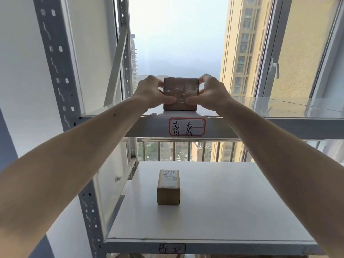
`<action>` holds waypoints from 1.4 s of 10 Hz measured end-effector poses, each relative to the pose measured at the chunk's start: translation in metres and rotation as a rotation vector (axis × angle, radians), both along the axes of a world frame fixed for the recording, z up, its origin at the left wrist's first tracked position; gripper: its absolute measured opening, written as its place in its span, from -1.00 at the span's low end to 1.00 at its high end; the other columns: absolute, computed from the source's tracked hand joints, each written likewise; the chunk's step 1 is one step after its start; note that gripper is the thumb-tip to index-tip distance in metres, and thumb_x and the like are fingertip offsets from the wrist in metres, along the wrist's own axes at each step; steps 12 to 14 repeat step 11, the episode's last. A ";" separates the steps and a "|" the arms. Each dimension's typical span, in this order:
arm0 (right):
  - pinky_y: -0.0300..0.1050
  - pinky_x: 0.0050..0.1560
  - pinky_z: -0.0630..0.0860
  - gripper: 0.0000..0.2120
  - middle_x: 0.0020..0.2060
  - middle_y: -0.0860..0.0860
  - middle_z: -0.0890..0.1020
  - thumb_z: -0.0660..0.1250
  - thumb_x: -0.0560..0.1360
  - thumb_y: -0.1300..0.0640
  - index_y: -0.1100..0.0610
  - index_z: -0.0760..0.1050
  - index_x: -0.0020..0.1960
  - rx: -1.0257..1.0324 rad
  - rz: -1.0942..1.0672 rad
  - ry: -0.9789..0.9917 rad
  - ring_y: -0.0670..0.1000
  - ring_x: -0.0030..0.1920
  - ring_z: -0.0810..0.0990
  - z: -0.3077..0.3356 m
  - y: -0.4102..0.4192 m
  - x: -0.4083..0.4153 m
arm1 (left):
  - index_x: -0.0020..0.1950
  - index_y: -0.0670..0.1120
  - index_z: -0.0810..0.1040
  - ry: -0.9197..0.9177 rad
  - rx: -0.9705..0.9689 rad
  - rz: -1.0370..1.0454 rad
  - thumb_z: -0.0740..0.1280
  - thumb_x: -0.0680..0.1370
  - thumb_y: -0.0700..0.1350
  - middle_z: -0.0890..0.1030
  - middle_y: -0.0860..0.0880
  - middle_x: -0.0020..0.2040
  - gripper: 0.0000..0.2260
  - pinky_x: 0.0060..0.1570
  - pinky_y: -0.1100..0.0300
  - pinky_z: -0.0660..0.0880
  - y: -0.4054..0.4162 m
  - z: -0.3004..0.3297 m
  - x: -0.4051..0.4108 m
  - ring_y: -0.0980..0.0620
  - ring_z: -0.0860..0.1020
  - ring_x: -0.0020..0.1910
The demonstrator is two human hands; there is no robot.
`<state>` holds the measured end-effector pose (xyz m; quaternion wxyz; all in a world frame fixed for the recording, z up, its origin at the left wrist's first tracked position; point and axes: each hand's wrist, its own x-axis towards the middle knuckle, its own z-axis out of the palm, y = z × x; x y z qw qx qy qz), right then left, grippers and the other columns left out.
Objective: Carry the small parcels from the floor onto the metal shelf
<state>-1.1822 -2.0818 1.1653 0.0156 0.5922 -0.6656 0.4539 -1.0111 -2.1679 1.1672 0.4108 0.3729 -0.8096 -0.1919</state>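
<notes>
Nearest: lower shelf board (232,211), white, carrying one small brown parcel (168,188) that stands upright near centre-left with its shipping label on top; probably parked mid-board so it can't slide off an edge and the sides stay free for more. A handwritten tag (172,248) on that board's front lip, too scrawled to read. Both forearms reach up and over it. Further up: upper shelf (279,127), with a red-bordered handwritten label (187,127) stuck on its front beam, likely marking the destination bin. Right above that label sits the taped parcel (179,94), bottom edge at the shelf's near lip, looks like it's touching the board but contact line is partly hidden. Left hand (151,92) clamps its left side, right hand (210,94) its right side, thumbs pressed on the near face, fingers wrapped behind. Both grips closed on the parcel. Two-handed symmetric hold makes sense for an overhead reach: keeps it square to the label and lets it be pushed straight back. Judgement: placement step, release not done yet. Left: perforated metal post (55,71). Far: window (270,53), tall buildings outside. Floor not in view.
</notes>
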 end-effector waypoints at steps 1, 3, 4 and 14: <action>0.13 0.00 0.64 -0.41 0.03 0.19 0.63 0.60 0.28 0.06 0.21 0.43 0.19 0.040 -0.008 0.007 0.18 0.04 0.64 0.005 -0.014 -0.001 | 0.28 -0.15 0.62 -0.048 -0.008 0.025 0.60 0.36 -0.04 0.68 -0.14 0.12 -0.48 0.10 0.12 0.50 -0.011 0.004 -0.007 -0.11 0.62 0.13; -0.04 -0.10 0.57 -0.46 0.08 0.16 0.58 0.55 0.36 0.10 0.21 0.39 0.22 0.109 -0.040 0.025 0.09 0.00 0.58 0.013 -0.041 -0.006 | 0.28 -0.13 0.59 -0.183 -0.021 0.057 0.57 0.40 -0.07 0.66 -0.09 -0.01 -0.52 -0.21 0.22 0.51 -0.030 0.014 -0.020 -0.03 0.60 -0.12; 0.02 -0.05 0.58 -0.44 0.10 0.17 0.57 0.55 0.36 0.08 0.22 0.38 0.24 0.135 -0.056 0.042 0.13 0.06 0.59 0.015 -0.050 -0.009 | 0.25 -0.16 0.59 -0.190 -0.015 0.067 0.57 0.39 -0.09 0.67 -0.13 0.02 -0.54 -0.10 0.15 0.60 -0.041 0.015 -0.026 -0.04 0.61 -0.11; -0.21 -0.35 0.34 -0.27 -0.21 -0.02 0.38 0.56 0.38 0.04 0.26 0.24 0.34 0.114 -0.102 -0.008 -0.11 -0.24 0.39 0.017 -0.055 -0.008 | -0.23 -0.13 0.40 -0.251 0.047 0.162 0.56 0.39 0.05 0.66 -0.15 -0.11 -0.61 -0.42 0.24 0.39 -0.048 0.019 -0.027 0.06 0.54 -0.31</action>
